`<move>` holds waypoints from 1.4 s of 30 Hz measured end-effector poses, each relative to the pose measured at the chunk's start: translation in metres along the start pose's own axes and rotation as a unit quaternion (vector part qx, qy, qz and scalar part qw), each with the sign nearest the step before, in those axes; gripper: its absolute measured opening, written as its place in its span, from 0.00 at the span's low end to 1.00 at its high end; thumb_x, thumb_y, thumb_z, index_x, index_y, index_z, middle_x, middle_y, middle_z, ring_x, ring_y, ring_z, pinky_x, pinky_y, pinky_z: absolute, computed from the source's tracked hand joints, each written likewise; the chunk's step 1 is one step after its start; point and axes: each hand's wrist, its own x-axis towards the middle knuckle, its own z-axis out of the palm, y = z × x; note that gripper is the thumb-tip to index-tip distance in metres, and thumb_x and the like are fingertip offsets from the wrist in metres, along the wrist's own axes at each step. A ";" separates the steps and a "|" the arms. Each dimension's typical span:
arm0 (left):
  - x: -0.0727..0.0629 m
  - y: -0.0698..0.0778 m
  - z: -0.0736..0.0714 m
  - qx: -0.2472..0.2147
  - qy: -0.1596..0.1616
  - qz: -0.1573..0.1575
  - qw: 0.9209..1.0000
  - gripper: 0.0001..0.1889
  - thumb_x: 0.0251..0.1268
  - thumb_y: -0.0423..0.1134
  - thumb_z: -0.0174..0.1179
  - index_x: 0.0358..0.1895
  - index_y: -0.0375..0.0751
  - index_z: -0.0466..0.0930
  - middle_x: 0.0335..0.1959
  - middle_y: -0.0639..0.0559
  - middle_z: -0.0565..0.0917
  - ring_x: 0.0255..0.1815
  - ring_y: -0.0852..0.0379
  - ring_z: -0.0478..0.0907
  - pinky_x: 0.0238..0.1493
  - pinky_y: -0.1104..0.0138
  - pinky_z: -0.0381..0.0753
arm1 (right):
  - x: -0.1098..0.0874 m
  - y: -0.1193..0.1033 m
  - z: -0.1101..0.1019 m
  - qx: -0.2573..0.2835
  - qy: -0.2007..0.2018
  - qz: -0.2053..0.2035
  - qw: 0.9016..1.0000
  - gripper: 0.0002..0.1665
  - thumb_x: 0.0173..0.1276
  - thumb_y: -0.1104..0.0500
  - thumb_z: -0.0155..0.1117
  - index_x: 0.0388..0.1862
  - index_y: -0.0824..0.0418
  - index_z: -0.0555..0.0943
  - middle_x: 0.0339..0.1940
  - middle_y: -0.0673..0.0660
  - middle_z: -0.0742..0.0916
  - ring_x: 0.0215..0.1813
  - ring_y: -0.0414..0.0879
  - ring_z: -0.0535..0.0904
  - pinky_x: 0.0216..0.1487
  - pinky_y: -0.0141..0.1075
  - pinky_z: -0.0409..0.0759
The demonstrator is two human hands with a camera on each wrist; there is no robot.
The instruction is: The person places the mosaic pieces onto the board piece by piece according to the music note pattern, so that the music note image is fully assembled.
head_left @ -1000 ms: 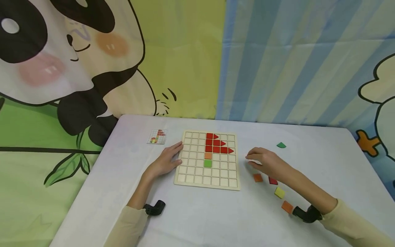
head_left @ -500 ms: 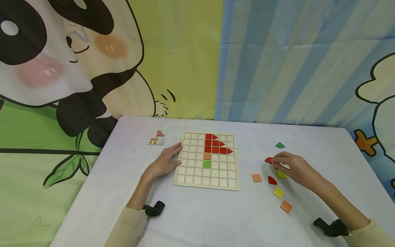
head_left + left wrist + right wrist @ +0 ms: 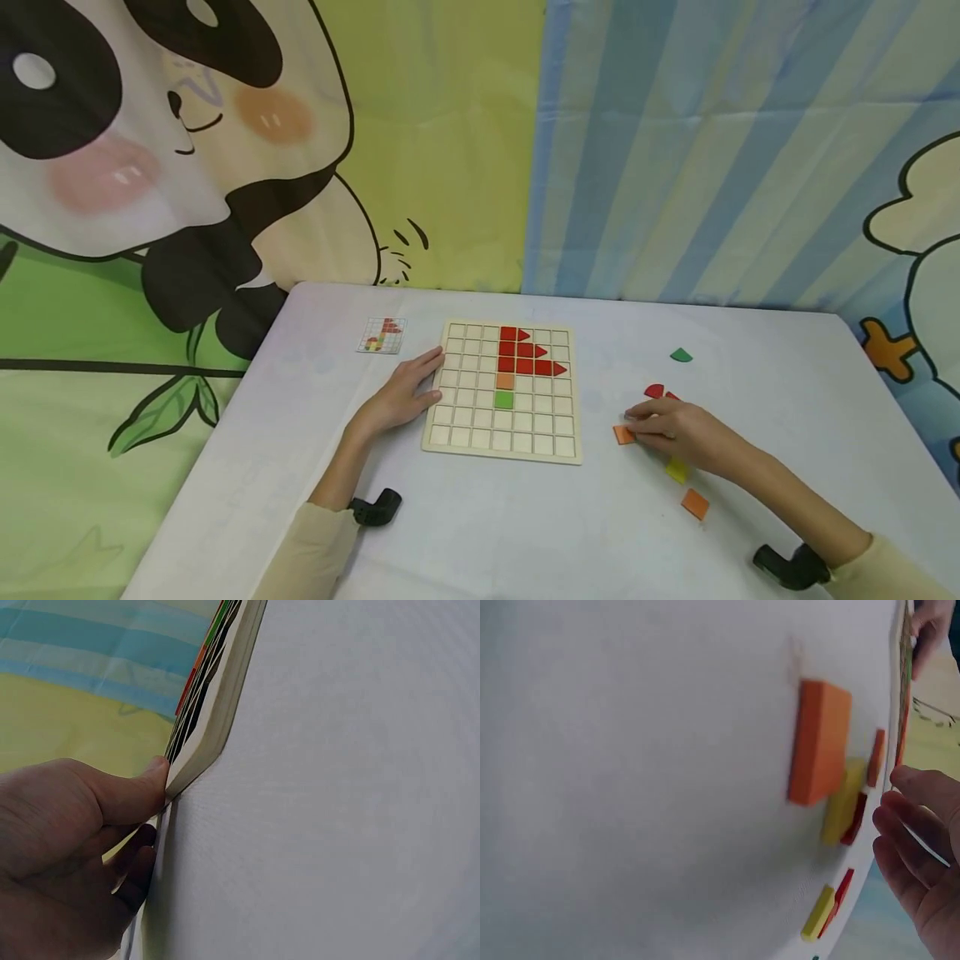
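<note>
On a white table, a partly filled grid board lies between the hands. The left hand touches its edge, fingers relaxed. The right hand, loosely bent, seemingly empty, has shifted from a red quarter-round to an orange tile; piece-choosing apparently continues.

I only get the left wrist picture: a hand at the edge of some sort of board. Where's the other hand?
Observer: The head view shows the right hand off to the right of the board, its fingertips close by an orange tile.
Visitor: Oh! And is any piece lying off by itself?
Observer: Yes, a green piece lies on its own, farther back than the right hand.
Visitor: Anything on the other side of the board?
Observer: A small card printed with a coloured grid pattern lies left of the board, just beyond the left hand.
</note>
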 end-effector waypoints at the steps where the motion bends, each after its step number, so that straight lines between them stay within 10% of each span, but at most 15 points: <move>1: 0.000 0.000 0.000 0.000 -0.003 -0.002 1.000 0.34 0.75 0.32 0.58 0.80 0.31 0.57 0.85 0.39 0.55 0.82 0.33 0.53 0.79 0.40 0.56 | 0.000 -0.001 0.003 -0.004 -0.001 -0.016 1.000 0.16 0.58 0.66 0.78 0.47 0.60 0.92 0.49 0.57 0.91 0.50 0.56 0.88 0.46 0.44 0.89; 20: -0.001 0.001 -0.004 0.002 -0.003 -0.006 1.000 0.35 0.76 0.33 0.58 0.80 0.31 0.57 0.85 0.39 0.54 0.82 0.33 0.53 0.79 0.40 0.57 | 0.018 -0.005 0.021 -0.025 0.056 -0.117 0.991 0.16 0.48 0.70 0.83 0.36 0.60 0.89 0.38 0.53 0.88 0.39 0.46 0.84 0.40 0.28 0.86; 35: 0.002 -0.001 -0.002 0.000 -0.005 -0.007 1.000 0.35 0.75 0.33 0.59 0.81 0.32 0.57 0.85 0.41 0.54 0.82 0.35 0.53 0.80 0.41 0.56 | 0.119 -0.082 0.045 -0.025 0.063 -0.182 0.981 0.06 0.58 0.66 0.80 0.32 0.63 0.90 0.33 0.54 0.88 0.37 0.44 0.83 0.39 0.25 0.83; 42: 0.001 -0.001 0.000 -0.004 -0.008 -0.013 1.000 0.35 0.75 0.33 0.58 0.81 0.33 0.57 0.85 0.42 0.54 0.83 0.36 0.52 0.80 0.41 0.55 | 0.135 -0.095 0.057 -0.076 0.032 -0.171 0.982 0.02 0.62 0.67 0.76 0.30 0.64 0.89 0.34 0.54 0.86 0.36 0.45 0.81 0.37 0.24 0.80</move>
